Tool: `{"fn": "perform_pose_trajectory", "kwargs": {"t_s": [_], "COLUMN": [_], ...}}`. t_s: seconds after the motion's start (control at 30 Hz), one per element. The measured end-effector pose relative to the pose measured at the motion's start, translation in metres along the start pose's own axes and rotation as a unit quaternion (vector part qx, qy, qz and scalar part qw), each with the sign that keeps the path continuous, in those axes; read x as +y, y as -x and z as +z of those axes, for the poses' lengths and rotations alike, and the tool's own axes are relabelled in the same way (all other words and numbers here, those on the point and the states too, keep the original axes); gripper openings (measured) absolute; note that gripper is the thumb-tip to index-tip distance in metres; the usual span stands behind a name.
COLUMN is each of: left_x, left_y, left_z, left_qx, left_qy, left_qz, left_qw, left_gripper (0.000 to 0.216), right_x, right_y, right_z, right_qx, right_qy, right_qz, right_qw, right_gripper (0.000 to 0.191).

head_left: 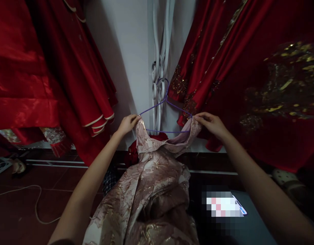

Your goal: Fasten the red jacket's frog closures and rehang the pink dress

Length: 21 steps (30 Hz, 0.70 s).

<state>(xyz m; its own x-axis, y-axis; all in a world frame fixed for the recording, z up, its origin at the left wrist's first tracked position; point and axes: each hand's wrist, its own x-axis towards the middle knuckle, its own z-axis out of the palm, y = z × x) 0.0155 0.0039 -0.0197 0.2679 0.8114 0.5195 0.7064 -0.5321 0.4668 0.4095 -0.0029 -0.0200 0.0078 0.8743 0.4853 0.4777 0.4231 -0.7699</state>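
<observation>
Centrally, the purple hanger [169,132] spans mid-frame, long axis horizontal, with the left hand [127,124] and right hand [212,124] at its opposite ends, fingers pinched shut on the shoulders of the pink dress [152,183] draped below.

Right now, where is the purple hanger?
The purple hanger is centre of the head view, before the white wall, its ends in the shoulders of the pink dress that the left hand and right hand pinch.
</observation>
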Motion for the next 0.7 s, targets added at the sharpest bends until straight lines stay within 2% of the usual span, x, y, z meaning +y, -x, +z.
{"fn": "perform_pose_trajectory", "kwargs": {"t_s": [0.1,0.2,0.27,0.33,0.4,0.43,0.57,0.63,0.7], "left_x": [-0.007,-0.029,-0.043,-0.047,-0.037,-0.026,0.033,0.056,0.069], "left_y": [0.004,0.023,0.043,0.063,0.075,0.077,0.051,0.031,0.017], "left_z": [-0.008,-0.014,-0.014,-0.010,-0.003,0.001,0.020,0.037,0.057], "left_qx": [0.022,0.058,0.038,-0.018,-0.067,-0.077,-0.061,-0.072,-0.086], "left_qy": [0.010,-0.013,-0.045,-0.065,-0.063,-0.057,-0.036,-0.030,-0.056], "left_qz": [-0.008,-0.070,-0.127,-0.148,-0.112,-0.082,0.057,0.144,0.208], "left_qw": [1.000,0.996,0.990,0.987,0.989,0.992,0.996,0.987,0.973], "left_gripper": [0.048,0.049,0.048,0.046,0.043,0.042,0.039,0.035,0.032], "right_x": [0.005,0.020,0.033,0.045,0.052,0.052,0.033,0.018,0.006], "right_y": [-0.001,0.007,0.021,0.040,0.061,0.071,0.095,0.094,0.087], "right_z": [-0.003,-0.004,-0.002,0.004,0.012,0.016,0.034,0.043,0.050], "right_qx": [0.061,0.135,0.151,0.155,0.131,0.100,-0.079,-0.112,-0.104], "right_qy": [-0.025,-0.064,-0.075,-0.070,-0.067,-0.066,-0.032,0.007,0.044], "right_qz": [0.004,0.052,0.100,0.146,0.167,0.170,0.115,0.059,0.000], "right_qw": [0.998,0.987,0.981,0.975,0.975,0.978,0.990,0.992,0.994], "right_gripper": [0.029,0.028,0.028,0.028,0.027,0.027,0.034,0.035,0.032]}}
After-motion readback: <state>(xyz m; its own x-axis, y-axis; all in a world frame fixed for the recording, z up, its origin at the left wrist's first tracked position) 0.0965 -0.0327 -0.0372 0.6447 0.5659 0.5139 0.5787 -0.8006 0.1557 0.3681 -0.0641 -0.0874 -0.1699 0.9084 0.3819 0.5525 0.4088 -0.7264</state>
